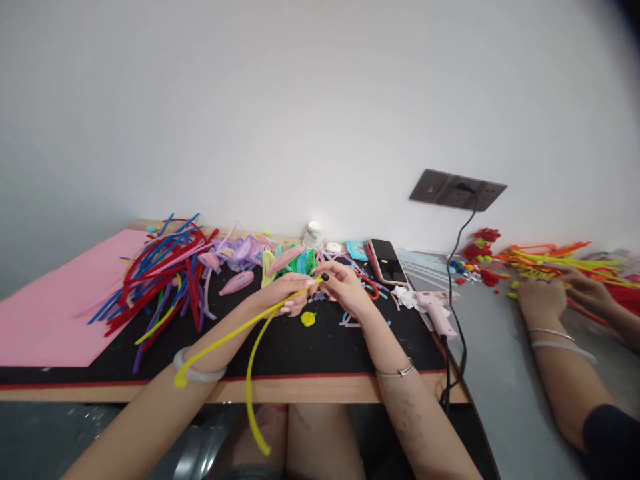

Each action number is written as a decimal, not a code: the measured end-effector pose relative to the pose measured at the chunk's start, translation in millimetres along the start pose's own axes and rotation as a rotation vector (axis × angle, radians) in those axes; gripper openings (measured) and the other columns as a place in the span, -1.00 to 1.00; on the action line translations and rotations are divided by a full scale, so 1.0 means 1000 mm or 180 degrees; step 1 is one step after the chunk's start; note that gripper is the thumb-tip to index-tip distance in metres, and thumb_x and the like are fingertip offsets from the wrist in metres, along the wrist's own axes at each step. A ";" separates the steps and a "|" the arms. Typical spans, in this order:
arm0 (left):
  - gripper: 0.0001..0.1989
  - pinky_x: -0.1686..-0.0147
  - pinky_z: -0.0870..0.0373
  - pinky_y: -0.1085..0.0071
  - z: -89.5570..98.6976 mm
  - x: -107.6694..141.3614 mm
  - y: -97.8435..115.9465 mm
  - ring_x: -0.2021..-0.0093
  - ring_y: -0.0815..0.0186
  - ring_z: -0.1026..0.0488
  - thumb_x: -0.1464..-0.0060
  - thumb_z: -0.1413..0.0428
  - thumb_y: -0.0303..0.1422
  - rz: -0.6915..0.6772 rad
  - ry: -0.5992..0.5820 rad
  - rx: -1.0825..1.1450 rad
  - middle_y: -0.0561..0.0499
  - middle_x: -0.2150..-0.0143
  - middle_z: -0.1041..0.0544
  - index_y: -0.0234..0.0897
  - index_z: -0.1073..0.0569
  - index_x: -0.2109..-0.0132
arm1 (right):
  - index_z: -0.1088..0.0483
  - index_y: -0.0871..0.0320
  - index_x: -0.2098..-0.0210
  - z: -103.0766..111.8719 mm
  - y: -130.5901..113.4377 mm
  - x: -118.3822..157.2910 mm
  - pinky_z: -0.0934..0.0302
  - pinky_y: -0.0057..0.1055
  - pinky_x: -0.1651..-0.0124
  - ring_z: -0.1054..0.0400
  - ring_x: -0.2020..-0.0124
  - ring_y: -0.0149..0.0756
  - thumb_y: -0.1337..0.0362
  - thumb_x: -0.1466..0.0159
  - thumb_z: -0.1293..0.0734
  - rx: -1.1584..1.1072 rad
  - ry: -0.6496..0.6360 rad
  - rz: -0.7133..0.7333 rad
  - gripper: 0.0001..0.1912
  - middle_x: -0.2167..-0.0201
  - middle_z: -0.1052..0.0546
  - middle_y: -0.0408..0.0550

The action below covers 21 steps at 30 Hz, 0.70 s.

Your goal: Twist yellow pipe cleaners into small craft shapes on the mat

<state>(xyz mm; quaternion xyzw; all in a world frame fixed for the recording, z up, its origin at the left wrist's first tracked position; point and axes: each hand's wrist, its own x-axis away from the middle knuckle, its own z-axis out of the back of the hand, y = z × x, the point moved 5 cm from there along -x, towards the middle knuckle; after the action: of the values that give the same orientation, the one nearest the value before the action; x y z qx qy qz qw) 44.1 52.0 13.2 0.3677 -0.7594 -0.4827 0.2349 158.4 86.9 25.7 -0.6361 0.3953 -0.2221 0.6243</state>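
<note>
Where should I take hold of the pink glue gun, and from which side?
I'd grip the glue gun by its handle, from the near side and slightly above: the handle slants nearward, while the body's far end sits by white scraps. Avoid the black cord below the handle.

Room over mat front point(320, 353), pipe-cleaner heap point(167, 283) left, glue gun point(436, 312) right

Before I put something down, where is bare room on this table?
The pink sheet is bare left of the red and blue stems. The black mat has room between the yellow disc and the mat's front edge. Toward the wall it is crowded with pastel bundles, paper cup and phone.
</note>
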 end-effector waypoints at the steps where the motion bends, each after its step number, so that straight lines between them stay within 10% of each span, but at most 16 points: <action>1: -0.78 0.80 -0.11 0.63 -0.001 0.001 0.000 0.86 0.57 0.02 -0.10 -0.04 -0.28 0.0024 -0.0094 0.0103 0.26 0.83 -0.12 -0.37 -0.33 0.40 | -0.36 0.18 0.28 -0.001 0.000 0.000 0.14 -0.56 0.65 -0.06 0.68 -0.55 0.09 -0.11 -0.35 0.0034 -0.0037 0.0041 -0.70 0.61 -0.29 -0.21; 14: -0.76 0.78 -0.14 0.60 0.000 -0.003 -0.008 0.85 0.54 -0.05 -0.11 -0.01 -0.29 0.0059 -0.0023 -0.0293 0.22 0.82 -0.17 -0.39 -0.34 0.41 | -0.16 0.16 0.52 -0.003 -0.002 0.002 0.09 -0.56 0.61 -0.03 0.68 -0.54 0.11 -0.20 -0.24 0.1027 0.0269 0.0027 -0.71 0.69 -0.21 -0.27; 21: -0.70 0.74 -0.10 0.59 -0.001 -0.003 -0.001 0.82 0.52 -0.14 -0.16 0.08 -0.24 -0.0304 0.0487 -0.1865 0.18 0.78 -0.26 -0.36 -0.36 0.40 | -0.07 0.15 0.60 0.000 0.013 0.001 0.19 -0.58 0.68 0.11 0.75 -0.59 0.21 -0.14 -0.23 0.0540 0.0394 -0.0593 -0.72 0.77 -0.12 -0.32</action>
<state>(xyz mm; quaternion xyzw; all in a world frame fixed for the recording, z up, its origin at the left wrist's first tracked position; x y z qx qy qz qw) 47.0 53.8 12.4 0.3549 -0.5497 -0.6626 0.3645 155.9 87.0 13.1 -0.6001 0.3521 -0.3505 0.6270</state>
